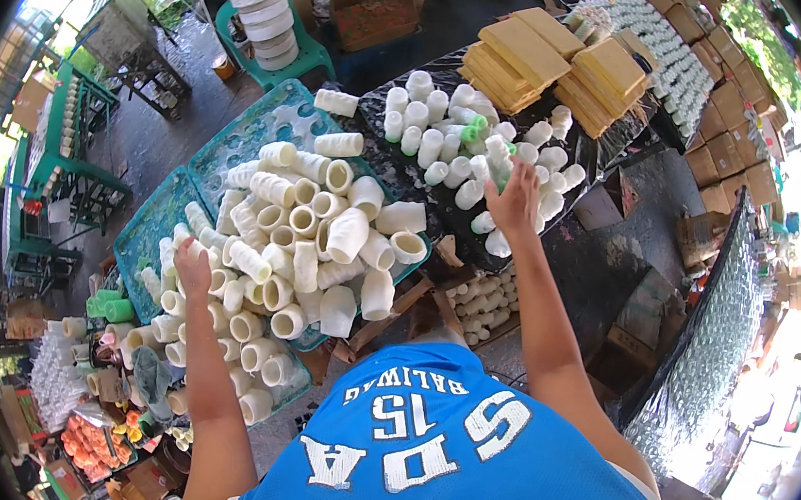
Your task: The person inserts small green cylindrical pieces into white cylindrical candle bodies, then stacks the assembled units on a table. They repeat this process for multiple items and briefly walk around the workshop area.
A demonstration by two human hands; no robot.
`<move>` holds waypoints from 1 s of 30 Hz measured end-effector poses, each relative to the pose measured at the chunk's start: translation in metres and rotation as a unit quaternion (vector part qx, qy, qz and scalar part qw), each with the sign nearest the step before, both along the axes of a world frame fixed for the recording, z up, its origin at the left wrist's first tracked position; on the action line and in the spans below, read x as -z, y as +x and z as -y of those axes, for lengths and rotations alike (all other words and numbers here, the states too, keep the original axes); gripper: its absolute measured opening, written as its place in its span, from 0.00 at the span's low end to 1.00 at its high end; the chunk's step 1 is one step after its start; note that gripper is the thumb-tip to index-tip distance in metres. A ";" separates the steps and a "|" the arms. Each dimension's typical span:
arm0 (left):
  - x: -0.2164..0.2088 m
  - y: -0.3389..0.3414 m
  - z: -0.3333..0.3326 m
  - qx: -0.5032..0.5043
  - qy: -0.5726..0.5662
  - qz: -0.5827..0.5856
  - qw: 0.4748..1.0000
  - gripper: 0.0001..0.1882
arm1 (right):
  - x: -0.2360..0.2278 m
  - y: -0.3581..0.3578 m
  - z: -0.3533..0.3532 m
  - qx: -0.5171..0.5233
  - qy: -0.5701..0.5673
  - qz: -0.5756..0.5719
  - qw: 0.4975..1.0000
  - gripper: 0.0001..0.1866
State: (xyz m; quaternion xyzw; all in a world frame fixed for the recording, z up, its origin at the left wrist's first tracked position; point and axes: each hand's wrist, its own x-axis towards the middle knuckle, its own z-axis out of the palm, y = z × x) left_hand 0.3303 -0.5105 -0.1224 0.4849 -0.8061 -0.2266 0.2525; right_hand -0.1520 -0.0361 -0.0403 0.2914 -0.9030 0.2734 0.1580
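A big heap of cream, hollow, rubbery-looking tubes [306,265] lies over teal plastic trays [267,124] on the left. At the heap's left side, my left hand [192,267] rests against the tubes; its fingers look stretched out, with nothing plainly gripped. My right arm reaches far forward to a black-covered table [380,116] crowded with small white ribbed cylinders [424,116], some tinged green. My right hand [515,202] has its thumb and fingers around a pale greenish-white cylinder [500,166] among them. Part of that cylinder is hidden by the fingers.
Stacks of yellow flat slabs [524,53] stand at the table's far end. A teal stool [314,51] bears stacked white round tubs [266,23]. More white cylinders [483,303] sit in a box below. Cardboard boxes [727,118] line the right; orange pieces [95,447] lie lower left.
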 end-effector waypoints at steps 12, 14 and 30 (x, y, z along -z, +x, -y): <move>0.011 -0.176 -0.106 0.080 0.029 -0.107 0.991 0.24 | 0.016 -0.115 -0.014 -0.047 0.151 0.145 0.977 0.28; -0.024 -0.271 -0.195 0.216 0.179 -0.125 0.952 0.26 | 0.022 -0.114 -0.021 -0.055 0.151 0.144 0.976 0.29; 0.021 -0.424 -0.304 0.291 0.115 0.018 0.950 0.30 | 0.045 -0.108 -0.023 -0.096 0.071 0.126 0.985 0.28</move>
